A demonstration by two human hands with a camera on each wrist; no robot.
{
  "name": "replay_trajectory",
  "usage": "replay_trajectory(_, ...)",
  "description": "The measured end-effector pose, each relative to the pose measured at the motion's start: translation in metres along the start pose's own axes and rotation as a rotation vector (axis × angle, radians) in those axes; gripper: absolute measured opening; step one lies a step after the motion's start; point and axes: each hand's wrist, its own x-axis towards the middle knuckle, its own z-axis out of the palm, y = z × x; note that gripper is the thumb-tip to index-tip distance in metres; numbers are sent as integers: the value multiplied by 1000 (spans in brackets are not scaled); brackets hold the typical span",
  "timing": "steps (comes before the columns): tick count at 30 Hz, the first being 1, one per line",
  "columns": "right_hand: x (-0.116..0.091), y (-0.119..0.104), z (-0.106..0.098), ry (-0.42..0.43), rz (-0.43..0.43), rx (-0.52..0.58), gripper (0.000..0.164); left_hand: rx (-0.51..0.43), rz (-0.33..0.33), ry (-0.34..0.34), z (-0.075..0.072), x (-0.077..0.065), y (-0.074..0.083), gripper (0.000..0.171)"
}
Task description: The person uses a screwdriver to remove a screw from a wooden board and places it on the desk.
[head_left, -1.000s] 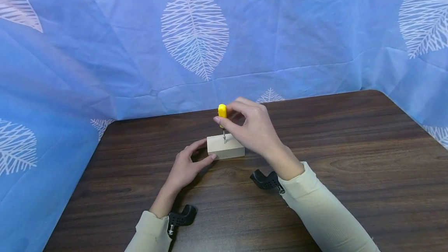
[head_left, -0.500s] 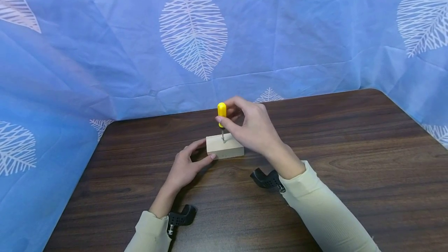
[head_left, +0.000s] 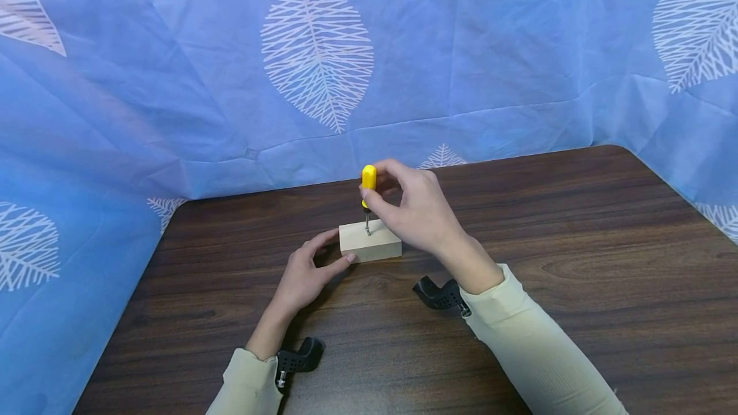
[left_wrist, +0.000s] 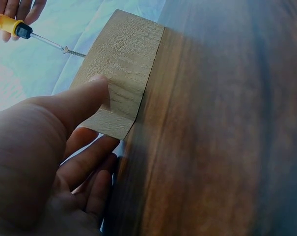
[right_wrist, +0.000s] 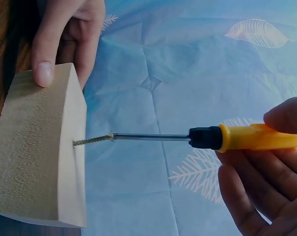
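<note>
Shifted since the earlier frame: one screwdriver (right_wrist: 205, 138), yellow-handled, its butt leaning a little further right; block and left hand in place. Nearest: two pale sleeves (head_left: 536, 338), each with a black wrist camera (head_left: 301, 355) at the cuff. Next, left hand (head_left: 308, 274), thumb on the near face, fingers round the left end, pinching one wooden block (head_left: 371, 248), which lies on the table between the hands, towards the far edge. In its top face, one screw (right_wrist: 93, 141), slightly tilted, much thread exposed, its head meeting the screwdriver tip. Above, right hand (head_left: 423, 210), thumb and fingers pinching the yellow handle. Hazards, as judged: the tip may slip off, since shaft and screw stand slightly out of line; the screw, seemingly shallow, may topple under a sideways push; the block, gripped at one end, may twist. Surface: one dark wood-grain table (head_left: 576, 229), rounded far corners. Farthest: one blue cloth (head_left: 490, 37), creased, printed with white leaves, hanging behind and at both sides.
</note>
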Motion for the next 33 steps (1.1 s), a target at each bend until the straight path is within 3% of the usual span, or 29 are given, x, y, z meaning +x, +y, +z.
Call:
replay_trajectory(9, -2, 1, 3, 33, 26, 16, 19, -14, -2, -12, 0, -1, 2, 66)
replay_trajectory(20, -1, 2, 3, 45, -22, -31, 19, -9, 3, -7, -1, -2, 1, 65)
replay_trajectory(33, 0, 2, 8, 55, -9, -19, 18, -12, 1, -4, -1, -1, 1, 65)
